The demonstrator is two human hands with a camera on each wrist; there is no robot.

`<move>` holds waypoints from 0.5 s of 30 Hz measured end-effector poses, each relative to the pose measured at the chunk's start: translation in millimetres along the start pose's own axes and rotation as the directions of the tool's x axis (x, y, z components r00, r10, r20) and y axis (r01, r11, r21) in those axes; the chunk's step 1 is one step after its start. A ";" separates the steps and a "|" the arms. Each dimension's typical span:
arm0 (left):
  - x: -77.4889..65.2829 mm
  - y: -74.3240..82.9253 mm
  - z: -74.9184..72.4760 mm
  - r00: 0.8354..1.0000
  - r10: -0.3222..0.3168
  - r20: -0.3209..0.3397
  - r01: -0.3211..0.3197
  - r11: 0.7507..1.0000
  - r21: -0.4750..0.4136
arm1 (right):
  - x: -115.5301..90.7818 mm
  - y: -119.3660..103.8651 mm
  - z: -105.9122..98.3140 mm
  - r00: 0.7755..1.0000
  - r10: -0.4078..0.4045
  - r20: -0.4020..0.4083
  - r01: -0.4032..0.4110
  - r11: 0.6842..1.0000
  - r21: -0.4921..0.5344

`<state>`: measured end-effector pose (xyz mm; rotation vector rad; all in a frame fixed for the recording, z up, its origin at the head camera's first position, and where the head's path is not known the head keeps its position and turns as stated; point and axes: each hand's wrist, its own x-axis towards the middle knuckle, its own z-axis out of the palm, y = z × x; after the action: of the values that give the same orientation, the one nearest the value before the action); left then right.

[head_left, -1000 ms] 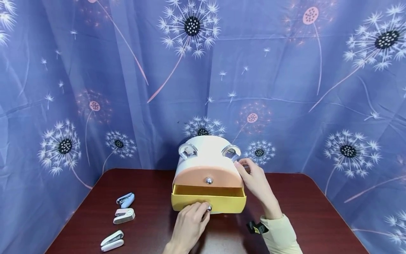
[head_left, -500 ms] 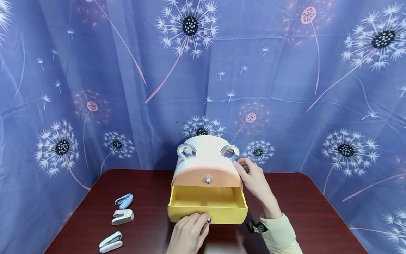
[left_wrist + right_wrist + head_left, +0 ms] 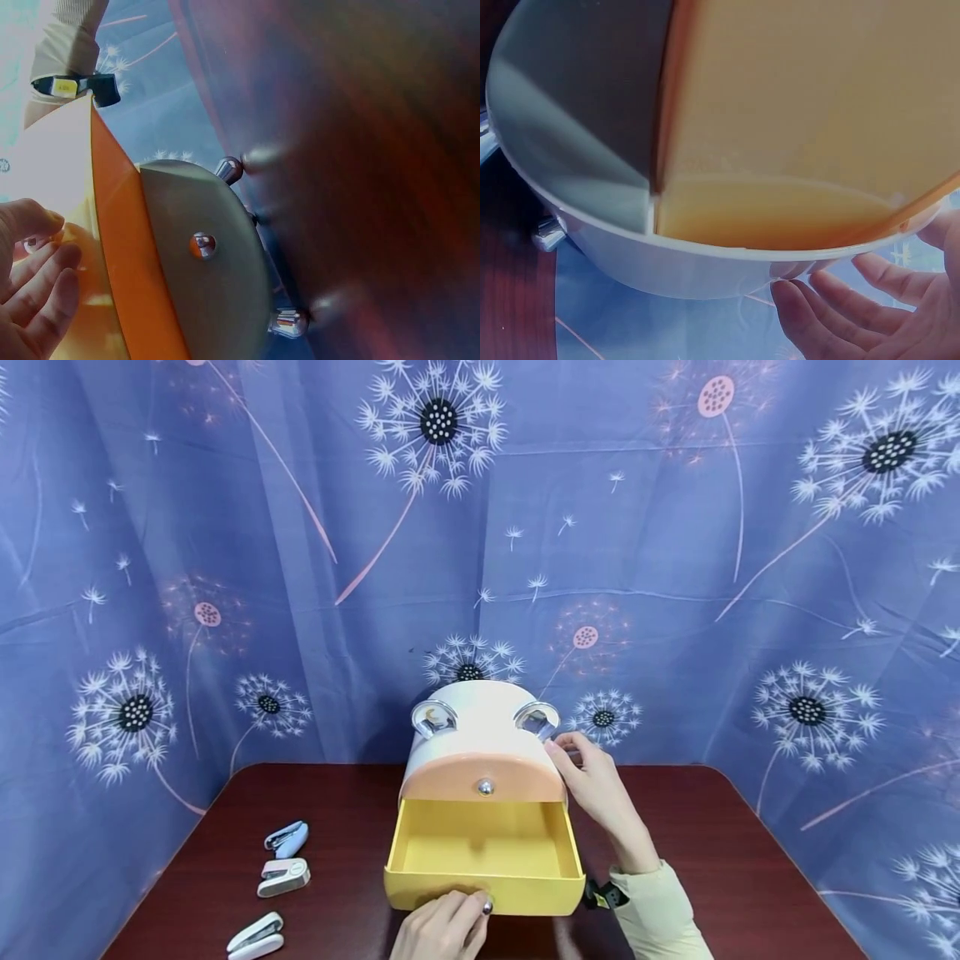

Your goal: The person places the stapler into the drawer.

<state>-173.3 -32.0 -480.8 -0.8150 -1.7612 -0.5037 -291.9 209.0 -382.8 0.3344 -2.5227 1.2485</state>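
A white, frog-like desktop storage box stands at the table's middle, with two silvery eye-shaped parts on top. Its upper drawer front is peach with a silver knob. The yellow lower drawer is pulled far out, and I see nothing inside it. My left hand pinches the silver drawer knob between thumb and finger; in the left wrist view that hand is partly cut off. My right hand touches the box's right side, its fingertips against the white wall in the right wrist view.
To the left on the dark red table lie three staplers: a blue one, a pinkish-white one and a white one. A blue dandelion-print curtain hangs behind the table.
The yellow drawer has slid out toward me from partly to far open, my left hand moving with its knob. My right hand has stayed at the box's side.
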 end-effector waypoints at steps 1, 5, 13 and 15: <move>0.4 0.4 -0.7 1.000 0.011 -0.014 -0.011 1.000 0.001 | 0.2 0.0 0.4 1.000 -0.003 -0.002 0.003 1.000 0.000; 6.9 2.1 -3.3 0.993 0.087 -0.079 -0.087 0.996 0.003 | -0.5 0.8 0.1 1.000 -0.009 -0.023 0.009 1.000 -0.003; 16.7 2.1 -4.4 0.954 0.233 -0.191 -0.232 0.972 0.031 | -0.3 0.6 -0.1 0.999 -0.019 -0.030 0.019 1.000 0.002; 10.0 2.3 -2.5 0.959 0.220 -0.178 -0.218 0.976 0.032 | -0.3 -0.2 0.9 0.999 -0.021 -0.027 0.022 1.000 0.010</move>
<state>-171.8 -29.4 -470.7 -0.9138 -1.4851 -0.4051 -291.7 208.2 -383.2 0.3440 -2.4849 1.2495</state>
